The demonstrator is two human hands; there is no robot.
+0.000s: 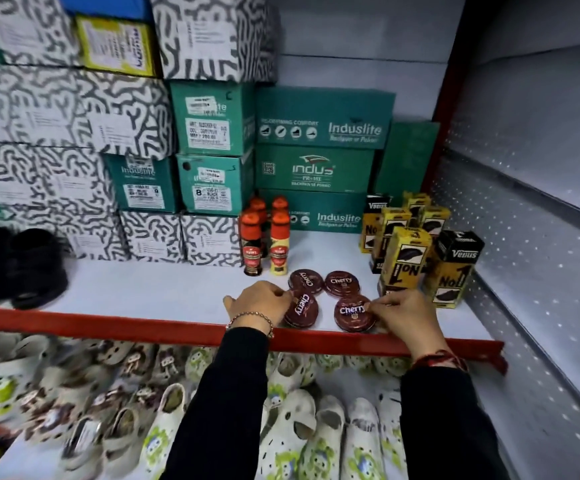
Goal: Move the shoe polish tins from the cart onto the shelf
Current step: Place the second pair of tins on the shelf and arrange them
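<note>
Several round dark-red Cherry shoe polish tins lie flat on the white shelf (pixel 150 289) near its red front edge. Two sit at the back: one tin (pixel 305 280) and another (pixel 341 282). My left hand (pixel 259 304) grips the front left tin (pixel 301 309) at its left rim. Fingertips of my right hand (pixel 404 317) pinch the right rim of the front right tin (pixel 353 313). Both tins rest on the shelf. The cart is out of view.
Orange-capped polish bottles (pixel 265 242) stand behind the tins. Yellow and black Venus boxes (pixel 420 251) crowd the right. Green and patterned shoe boxes (pixel 212 150) are stacked at the back. Black slippers (pixel 14 265) sit far left. White clogs (pixel 281 427) fill the shelf below.
</note>
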